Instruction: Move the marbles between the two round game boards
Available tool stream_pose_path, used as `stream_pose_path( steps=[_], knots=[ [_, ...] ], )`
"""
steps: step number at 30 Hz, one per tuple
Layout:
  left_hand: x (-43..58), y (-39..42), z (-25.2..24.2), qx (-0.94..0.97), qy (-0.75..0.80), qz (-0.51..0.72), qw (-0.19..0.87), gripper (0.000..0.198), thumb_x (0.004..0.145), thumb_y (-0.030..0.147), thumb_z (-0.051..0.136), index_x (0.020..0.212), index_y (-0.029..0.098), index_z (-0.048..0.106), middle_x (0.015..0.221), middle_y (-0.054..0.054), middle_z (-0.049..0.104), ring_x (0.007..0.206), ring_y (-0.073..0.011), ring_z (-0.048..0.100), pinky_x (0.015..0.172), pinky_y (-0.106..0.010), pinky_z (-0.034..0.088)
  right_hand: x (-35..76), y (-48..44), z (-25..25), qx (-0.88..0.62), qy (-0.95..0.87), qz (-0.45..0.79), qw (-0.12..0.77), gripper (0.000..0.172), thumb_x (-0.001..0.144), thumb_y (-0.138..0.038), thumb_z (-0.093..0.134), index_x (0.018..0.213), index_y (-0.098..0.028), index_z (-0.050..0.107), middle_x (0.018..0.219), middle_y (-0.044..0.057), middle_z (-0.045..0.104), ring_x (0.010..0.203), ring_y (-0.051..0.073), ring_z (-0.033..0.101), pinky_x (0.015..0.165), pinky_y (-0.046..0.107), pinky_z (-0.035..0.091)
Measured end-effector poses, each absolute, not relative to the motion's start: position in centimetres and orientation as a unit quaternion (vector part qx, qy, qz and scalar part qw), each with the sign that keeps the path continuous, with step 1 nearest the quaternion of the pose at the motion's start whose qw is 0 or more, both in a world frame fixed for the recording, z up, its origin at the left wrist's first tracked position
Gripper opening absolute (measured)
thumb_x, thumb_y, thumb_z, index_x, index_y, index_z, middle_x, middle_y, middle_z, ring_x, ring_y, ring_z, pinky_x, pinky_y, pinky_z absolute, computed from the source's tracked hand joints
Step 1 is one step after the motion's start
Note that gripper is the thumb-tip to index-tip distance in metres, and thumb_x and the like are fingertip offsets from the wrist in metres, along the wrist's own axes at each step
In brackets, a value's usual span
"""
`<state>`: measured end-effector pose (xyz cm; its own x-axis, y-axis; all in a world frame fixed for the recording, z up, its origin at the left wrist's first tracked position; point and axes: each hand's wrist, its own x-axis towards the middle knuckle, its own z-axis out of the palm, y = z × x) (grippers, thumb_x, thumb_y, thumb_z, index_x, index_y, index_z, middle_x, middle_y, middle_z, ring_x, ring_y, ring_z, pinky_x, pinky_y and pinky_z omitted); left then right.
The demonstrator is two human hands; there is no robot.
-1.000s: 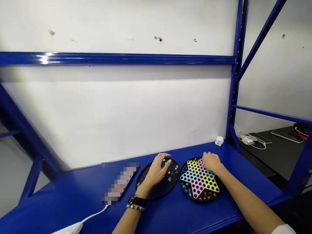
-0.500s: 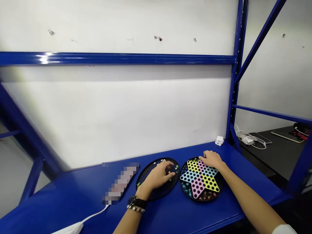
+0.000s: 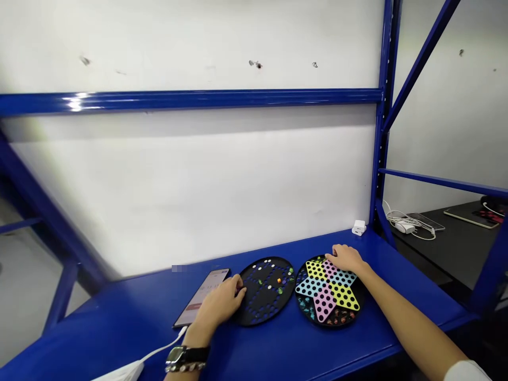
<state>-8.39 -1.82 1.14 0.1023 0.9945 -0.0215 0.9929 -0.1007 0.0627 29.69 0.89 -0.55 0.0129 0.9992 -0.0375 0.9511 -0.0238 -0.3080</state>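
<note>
Two round black game boards lie side by side on the blue shelf. The left black board [image 3: 257,306] has blue-looking holes and a few white, green and orange pieces scattered over it. At its left rim, my left hand [image 3: 220,302] has its fingers curled in, and what lies between them is hidden. The right one is a Chinese checkers board [image 3: 324,288] with a pink, yellow and light-blue star, and coloured pegs around the star. My right hand [image 3: 346,259] rests with bent fingers over its far right rim, closed on the edge.
A phone [image 3: 204,291] with its screen lit lies left of the boards, joined by a white cable to a white block [image 3: 121,371]. A white charger [image 3: 359,227] stands at the back right corner. Blue rack posts [image 3: 379,159] frame the shelf. Cables [image 3: 410,227] lie on a dark table beyond.
My left hand has moved left and back from over the black board to its left rim, with its fingers drawn in. The board's pieces are now uncovered. My right hand stays put.
</note>
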Motion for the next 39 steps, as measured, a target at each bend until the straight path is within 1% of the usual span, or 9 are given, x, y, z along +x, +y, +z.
stream_pose_path(
  steps=[4,8,11,17,21,27,32,35,39],
  knots=[
    [-6.3,-2.9,0.7,0.733,0.678,0.005,-0.054,0.028,0.093,0.027,0.032,0.104,0.017,0.056,0.094,-0.014,0.072,0.089,-0.0291,0.068,0.073,-0.037,0.044,29.8,0.9,-0.7,-0.704,-0.694,0.116,0.101,0.037,0.093,-0.052,0.042,0.087,-0.019,0.059,0.096,0.010,0.069,0.090,0.025,0.065,0.071,0.031,0.041],
    [-6.2,-3.0,0.4,0.731,0.680,0.005,-0.053,0.029,0.095,0.031,0.031,0.104,0.019,0.057,0.088,-0.011,0.072,0.083,-0.0278,0.069,0.070,-0.035,0.043,29.9,1.0,-1.0,-0.705,-0.693,0.109,0.102,0.037,0.093,-0.053,0.042,0.084,-0.021,0.057,0.093,0.008,0.069,0.088,0.026,0.065,0.069,0.031,0.040],
    [-6.6,-2.9,0.3,0.725,0.687,0.018,-0.046,0.029,0.095,0.033,0.033,0.095,0.021,0.059,0.083,-0.009,0.072,0.082,-0.0266,0.068,0.067,-0.033,0.041,29.9,1.0,-1.1,-0.706,-0.692,0.109,0.101,0.037,0.092,-0.054,0.042,0.082,-0.021,0.056,0.092,0.008,0.069,0.087,0.025,0.065,0.068,0.031,0.039],
    [-6.7,-3.0,0.4,0.719,0.692,0.054,-0.026,0.038,0.095,0.040,0.034,0.076,0.021,0.060,0.078,-0.009,0.071,0.077,-0.0251,0.066,0.062,-0.031,0.035,29.9,1.0,-0.9,-0.704,-0.693,0.115,0.099,0.037,0.093,-0.053,0.041,0.082,-0.021,0.056,0.092,0.008,0.068,0.086,0.025,0.065,0.068,0.030,0.040],
    [-7.1,-2.8,0.4,0.714,0.689,0.123,0.015,0.043,0.096,0.043,0.029,0.068,0.021,0.055,0.070,-0.006,0.067,0.069,-0.0209,0.062,0.059,-0.029,0.032,29.9,0.9,-0.8,-0.703,-0.694,0.121,0.099,0.036,0.093,-0.053,0.042,0.081,-0.021,0.055,0.091,0.008,0.068,0.084,0.024,0.065,0.067,0.030,0.040],
    [-8.0,-2.0,0.2,0.692,0.673,0.257,0.042,0.046,0.093,0.049,0.027,0.057,0.023,0.041,0.055,0.001,0.052,0.058,-0.0156,0.051,0.058,-0.026,0.034,29.8,0.8,-0.6,-0.700,-0.696,0.122,0.098,0.036,0.093,-0.052,0.041,0.081,-0.022,0.055,0.091,0.007,0.068,0.085,0.024,0.065,0.067,0.031,0.040],
    [-10.5,-3.1,2.7,0.617,0.696,0.366,0.026,0.045,0.089,0.052,0.030,0.062,0.022,0.049,0.054,0.002,0.052,0.057,-0.0152,0.051,0.057,-0.024,0.039,29.8,0.8,-0.7,-0.702,-0.695,0.124,0.093,0.035,0.093,-0.052,0.042,0.082,-0.021,0.056,0.091,0.008,0.068,0.086,0.025,0.065,0.067,0.031,0.040],
    [-13.4,-5.3,4.2,0.585,0.734,0.345,0.006,0.042,0.089,0.051,0.032,0.066,0.022,0.053,0.059,0.001,0.057,0.061,-0.0158,0.055,0.061,-0.024,0.040,29.9,0.9,-1.0,-0.699,-0.698,0.125,0.090,0.036,0.093,-0.052,0.041,0.082,-0.021,0.055,0.089,0.007,0.068,0.083,0.024,0.065,0.065,0.031,0.038],
    [-16.2,-9.0,4.1,0.588,0.787,0.185,-0.009,0.043,0.091,0.053,0.031,0.068,0.024,0.053,0.062,0.000,0.060,0.063,-0.0177,0.057,0.058,-0.024,0.037,30.0,0.9,-1.2,-0.696,-0.702,0.120,0.089,0.036,0.094,-0.052,0.041,0.080,-0.021,0.053,0.090,0.007,0.068,0.084,0.025,0.065,0.063,0.030,0.036]
  ],
)
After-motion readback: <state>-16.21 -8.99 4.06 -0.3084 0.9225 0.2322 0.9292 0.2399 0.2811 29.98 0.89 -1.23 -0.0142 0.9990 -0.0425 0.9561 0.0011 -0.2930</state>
